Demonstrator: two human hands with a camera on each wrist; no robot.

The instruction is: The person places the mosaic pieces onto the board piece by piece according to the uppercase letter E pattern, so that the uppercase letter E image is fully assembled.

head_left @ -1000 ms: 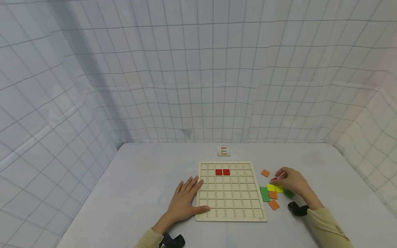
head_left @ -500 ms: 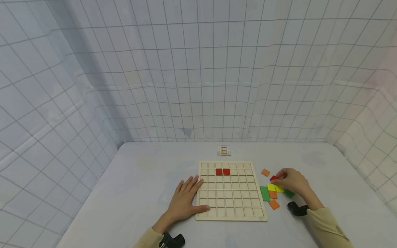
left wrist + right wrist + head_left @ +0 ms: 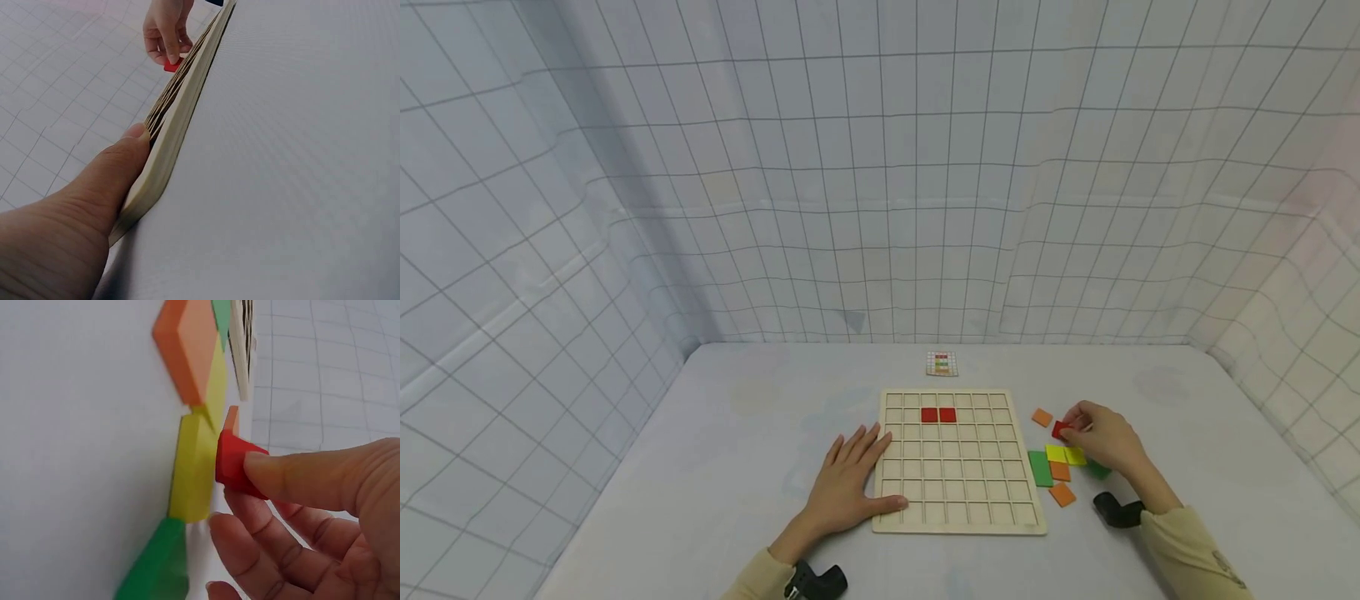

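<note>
My left hand (image 3: 844, 487) rests with spread, straight fingers on the left edge of a pale wooden grid board (image 3: 951, 471); in the left wrist view its thumb (image 3: 119, 159) lies over the rim. Two red square tiles (image 3: 938, 415) sit side by side in the board's second row from the far side. To the right of the board, my right hand (image 3: 1103, 435) pinches a red tile (image 3: 237, 464) between thumb and fingers. That tile is held tilted, close above the loose tiles. Its far side is hidden by the fingers.
Loose tiles lie right of the board: yellow tiles (image 3: 1056, 453), green tiles (image 3: 1041, 469) and orange tiles (image 3: 1062, 495). One orange tile (image 3: 1042, 417) lies farther off. A small patterned card (image 3: 942, 364) is behind the board. Grid-lined white curtains (image 3: 880, 208) enclose the table.
The red tile in my right hand has come more into sight, and the right hand has shifted slightly away from me. My left hand and the board have stayed put.
</note>
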